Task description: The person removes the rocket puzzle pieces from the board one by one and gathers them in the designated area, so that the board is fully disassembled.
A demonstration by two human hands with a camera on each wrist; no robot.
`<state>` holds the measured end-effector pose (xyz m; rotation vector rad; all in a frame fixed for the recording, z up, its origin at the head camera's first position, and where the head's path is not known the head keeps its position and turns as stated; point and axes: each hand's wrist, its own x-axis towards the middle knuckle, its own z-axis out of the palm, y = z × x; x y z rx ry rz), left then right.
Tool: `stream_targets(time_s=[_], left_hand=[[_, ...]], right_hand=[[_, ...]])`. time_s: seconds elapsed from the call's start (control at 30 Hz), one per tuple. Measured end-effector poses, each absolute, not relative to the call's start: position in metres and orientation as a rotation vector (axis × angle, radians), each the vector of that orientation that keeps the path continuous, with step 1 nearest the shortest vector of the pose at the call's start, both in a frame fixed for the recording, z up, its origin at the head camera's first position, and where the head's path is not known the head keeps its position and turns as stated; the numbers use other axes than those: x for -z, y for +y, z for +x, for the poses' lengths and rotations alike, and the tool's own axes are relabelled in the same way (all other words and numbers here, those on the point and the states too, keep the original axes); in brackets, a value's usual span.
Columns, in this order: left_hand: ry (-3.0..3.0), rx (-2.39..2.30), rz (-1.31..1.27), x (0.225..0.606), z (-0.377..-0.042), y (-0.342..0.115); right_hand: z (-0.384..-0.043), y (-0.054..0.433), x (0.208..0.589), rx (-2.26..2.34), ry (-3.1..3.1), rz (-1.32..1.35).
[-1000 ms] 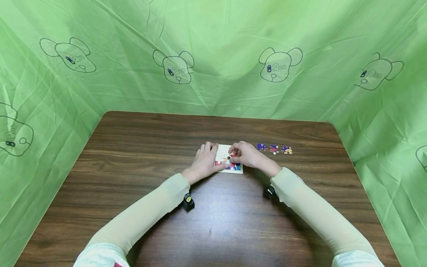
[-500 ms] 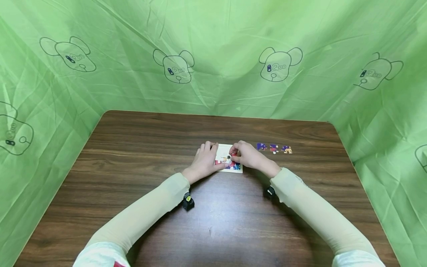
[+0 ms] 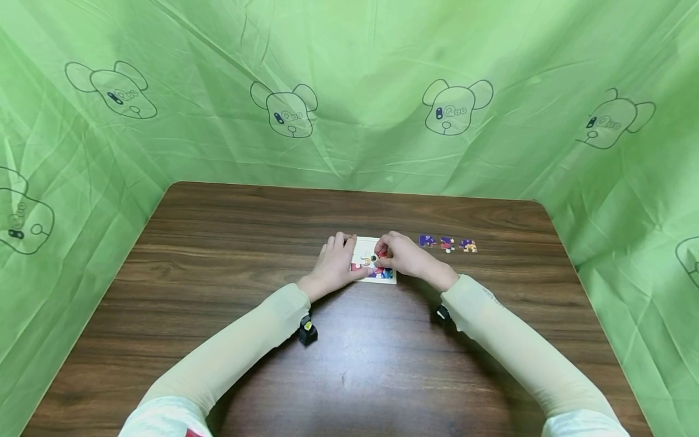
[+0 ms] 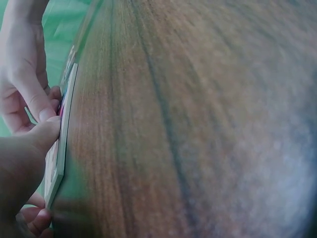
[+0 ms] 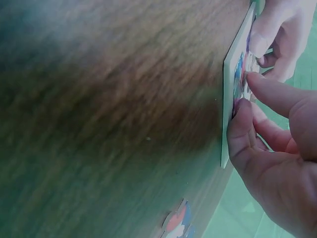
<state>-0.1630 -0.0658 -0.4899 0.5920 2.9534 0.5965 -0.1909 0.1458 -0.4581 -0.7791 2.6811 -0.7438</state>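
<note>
While the left hand (image 3: pixel 334 264) grips the tray's edge (image 4: pixel 63 153) mid-table (image 3: pixel 349 352), the right hand's (image 3: pixel 406 255) hold is unclear.

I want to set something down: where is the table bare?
The table is bare between the sleeves, left of the left hand, and right of the three loose pieces; crowded at the puzzle tray, with the right hand there too.
</note>
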Motion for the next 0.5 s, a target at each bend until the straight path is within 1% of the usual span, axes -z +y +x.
stream_targets(time_s=[0.5], left_hand=[[2.947,-0.578,0.598,0.49,-0.1631,-0.0663]], right_hand=[[-0.191,0.1445,0.4622,0.789,2.673,-0.829]])
